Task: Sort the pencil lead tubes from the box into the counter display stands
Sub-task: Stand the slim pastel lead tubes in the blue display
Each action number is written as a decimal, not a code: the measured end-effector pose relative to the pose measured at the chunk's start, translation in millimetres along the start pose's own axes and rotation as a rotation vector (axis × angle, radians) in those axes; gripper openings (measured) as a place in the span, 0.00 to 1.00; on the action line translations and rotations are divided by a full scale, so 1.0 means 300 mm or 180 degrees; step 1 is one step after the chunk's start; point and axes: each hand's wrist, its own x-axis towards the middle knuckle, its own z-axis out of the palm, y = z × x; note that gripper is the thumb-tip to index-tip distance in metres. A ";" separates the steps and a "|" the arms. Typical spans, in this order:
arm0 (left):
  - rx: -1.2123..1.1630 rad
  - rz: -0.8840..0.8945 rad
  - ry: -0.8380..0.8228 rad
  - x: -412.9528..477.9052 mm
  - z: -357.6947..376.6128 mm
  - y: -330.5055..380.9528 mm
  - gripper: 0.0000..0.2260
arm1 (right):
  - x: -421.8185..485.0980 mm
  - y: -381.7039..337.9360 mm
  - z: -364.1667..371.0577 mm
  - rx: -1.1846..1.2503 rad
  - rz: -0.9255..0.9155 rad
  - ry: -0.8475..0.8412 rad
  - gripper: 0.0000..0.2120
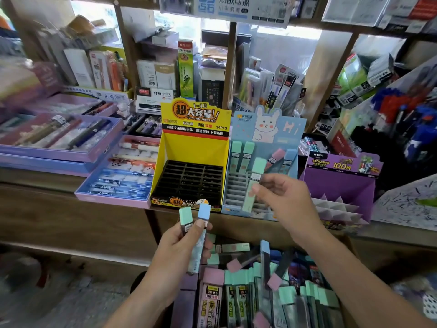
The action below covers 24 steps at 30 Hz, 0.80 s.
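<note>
So the right hand [283,200] is pinching a mint-capped tube [252,185] between thumb and fingers, cap up and a bit tilted. It's over the front slots of the blue rabbit stand [279,129]. That stand sits at the front edge of the counter [47,183], squeezed between the yellow stand [196,147] and the purple stand [340,183]. Honestly can't tell if the tube's bottom end is touching a slot or just above one, the angle's bad. The back row of the blue stand holds four standing tubes [248,157]: two mint, one pink and one blue, with the pink and blue ones leaning. The left hand [182,245] is lower, just in front of the yellow stand's front edge. Its fingers are wrapped round two more tubes side by side, caps up: a blue-capped tube [203,230] and a second mint tube [185,220]. The hands are well apart. Below the counter edge is the box [351,247], heaped with loose tubes [238,301] in mint, pink and blue caps, all jumbled. Purple pen trays [101,185] fill the counter's left side.
</note>
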 end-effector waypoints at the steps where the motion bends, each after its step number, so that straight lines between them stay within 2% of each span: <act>1: 0.0006 0.0002 0.0016 0.001 -0.001 -0.002 0.13 | 0.025 -0.004 0.000 -0.0126 -0.0061 0.0106 0.04; 4: -0.0063 -0.0020 0.0024 0.002 -0.002 -0.004 0.13 | 0.100 -0.013 0.004 -0.0472 -0.0252 0.0308 0.06; 10: -0.0177 -0.0071 0.0004 0.004 -0.005 -0.004 0.13 | 0.208 -0.010 0.028 -0.0779 -0.0448 0.0364 0.13; 14: -0.0216 -0.0088 -0.0004 0.008 -0.005 -0.005 0.13 | 0.240 0.014 0.040 -0.0935 -0.0439 0.0281 0.06; 24: -0.0263 -0.0091 -0.0038 0.013 -0.006 -0.007 0.13 | 0.269 0.032 0.056 -0.1267 -0.0326 0.0176 0.04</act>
